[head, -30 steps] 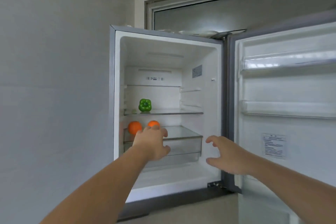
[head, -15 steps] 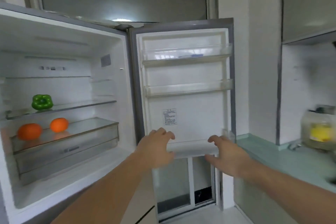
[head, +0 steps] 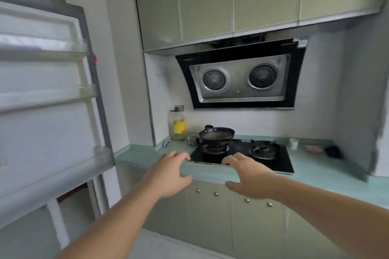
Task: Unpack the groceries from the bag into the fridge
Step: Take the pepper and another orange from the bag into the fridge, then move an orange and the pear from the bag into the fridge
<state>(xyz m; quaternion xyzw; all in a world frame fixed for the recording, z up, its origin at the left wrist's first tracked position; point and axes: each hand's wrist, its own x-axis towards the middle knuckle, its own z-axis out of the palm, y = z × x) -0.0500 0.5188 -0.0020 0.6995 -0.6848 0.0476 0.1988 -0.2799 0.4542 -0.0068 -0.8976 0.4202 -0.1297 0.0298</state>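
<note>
Only the fridge's open door (head: 48,99) shows, at the left edge, with empty clear shelves on its inner side. The fridge interior, the grocery bag and the groceries are out of view. My left hand (head: 168,174) and my right hand (head: 250,176) are held out in front of me, side by side, fingers loosely curled and holding nothing. Both hover in the air before the teal counter (head: 210,172).
A black gas hob (head: 242,155) sits in the counter with a black pan (head: 216,134) on its left burner. An oil bottle (head: 179,125) and a small jar (head: 192,139) stand behind. A range hood (head: 242,80) and wall cabinets hang above.
My view has swung right, from the fridge interior with the green pepper and two oranges to the stove. Both empty hands stayed held out in front.
</note>
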